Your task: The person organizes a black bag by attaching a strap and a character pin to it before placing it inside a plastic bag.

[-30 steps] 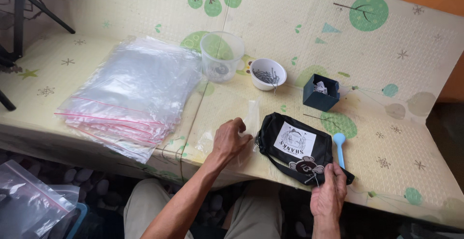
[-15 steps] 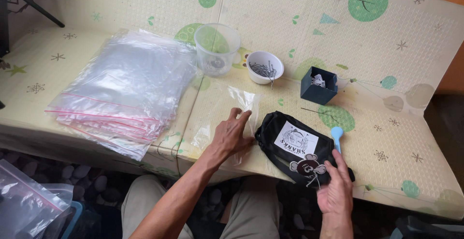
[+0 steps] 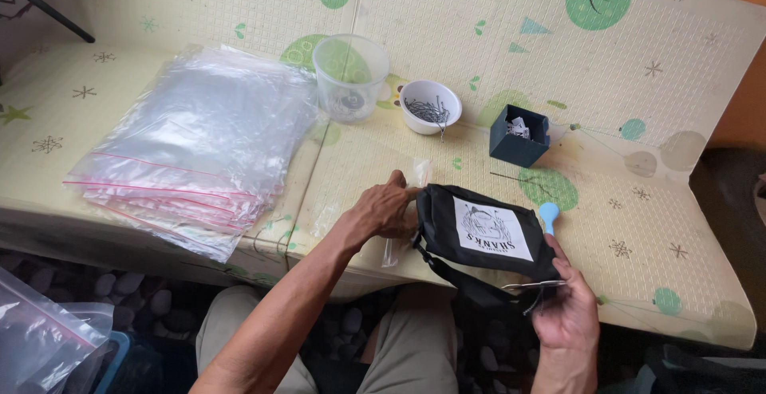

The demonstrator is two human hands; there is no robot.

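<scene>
Left hand (image 3: 383,209): fingers curled, pinching a small clear bag (image 3: 407,195) at the left edge of the black pouch (image 3: 479,230).
Right hand (image 3: 568,310): palm up, fingers loosely closed on a bunch of thin metal hooks (image 3: 533,287), below the pouch's right corner.
Black pouch: flat on the patterned mat (image 3: 479,35), white label up, between both hands.
Blue scoop (image 3: 549,215): just beside the pouch, right side.
Behind: white bowl (image 3: 429,105) of hooks, clear cup (image 3: 349,75), dark blue box (image 3: 519,135).
Far left: stack of clear zip bags (image 3: 199,135).
</scene>
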